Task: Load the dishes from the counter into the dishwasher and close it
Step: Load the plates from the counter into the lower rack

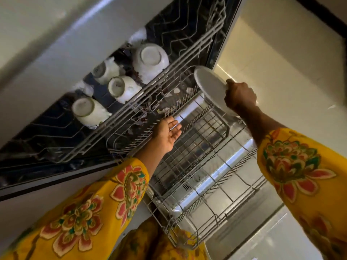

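Observation:
The dishwasher stands open with both racks pulled out. My right hand (239, 97) grips the rim of a white plate (209, 85), held on edge at the far end of the lower rack (216, 184), by its tines. My left hand (167, 131) is open, palm up, fingers touching the tines of the lower rack. The upper rack (131, 113) holds a white bowl (150, 61) and three white cups (88, 112), all upside down. The lower rack's near part holds no dishes.
The open dishwasher door (234, 186) lies under the lower rack, shiny metal with a detergent compartment. Pale floor tiles (281, 91) spread to the right. A white cabinet front (47, 44) runs along the left. My yellow flowered sleeves fill the bottom of the view.

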A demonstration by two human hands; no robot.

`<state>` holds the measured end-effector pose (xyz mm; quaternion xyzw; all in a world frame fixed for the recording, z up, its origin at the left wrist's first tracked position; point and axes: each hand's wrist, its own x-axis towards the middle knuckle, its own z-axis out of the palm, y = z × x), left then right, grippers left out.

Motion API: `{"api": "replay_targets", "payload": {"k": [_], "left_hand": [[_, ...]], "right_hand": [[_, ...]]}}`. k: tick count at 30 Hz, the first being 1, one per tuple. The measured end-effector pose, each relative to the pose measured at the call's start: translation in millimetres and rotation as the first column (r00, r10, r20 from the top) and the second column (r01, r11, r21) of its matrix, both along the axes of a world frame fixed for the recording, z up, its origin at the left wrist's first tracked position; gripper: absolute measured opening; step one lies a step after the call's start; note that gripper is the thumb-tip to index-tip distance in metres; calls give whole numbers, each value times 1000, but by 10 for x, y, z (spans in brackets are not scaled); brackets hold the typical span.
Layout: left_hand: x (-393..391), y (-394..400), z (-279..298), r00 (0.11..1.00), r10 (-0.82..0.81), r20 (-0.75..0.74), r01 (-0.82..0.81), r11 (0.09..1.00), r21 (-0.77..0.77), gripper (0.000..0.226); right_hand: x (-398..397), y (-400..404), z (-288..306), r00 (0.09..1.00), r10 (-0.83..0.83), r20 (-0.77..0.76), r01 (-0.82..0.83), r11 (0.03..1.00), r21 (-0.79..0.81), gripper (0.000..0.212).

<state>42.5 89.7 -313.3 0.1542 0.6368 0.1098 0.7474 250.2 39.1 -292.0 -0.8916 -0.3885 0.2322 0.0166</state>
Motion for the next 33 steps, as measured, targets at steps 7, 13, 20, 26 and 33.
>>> {"api": "replay_targets", "payload": {"k": [7,13,20,26,33], "left_hand": [[-296,33,-261,998,-26,-49,26,1000,-7,14],[-472,10,-293,996,-48,-81,47,999,-22,13],[-510,-40,-283,996,-52,-79,50,998,-33,10],[-544,-58,-310,996,-64,-68,62,998,-27,12],[-647,-35,-353,996,-61,-72,61,998,-8,25]], "right_hand": [[-3,363,-230,999,-34,24,33,999,3,37],[-38,361,-245,994,-82,77,77,994,74,36],[-22,297,-176,979,-176,104,156,971,181,28],[12,383,-200,979,-182,90,167,974,154,31],[100,398,-228,978,-193,86,178,971,157,32]]}}
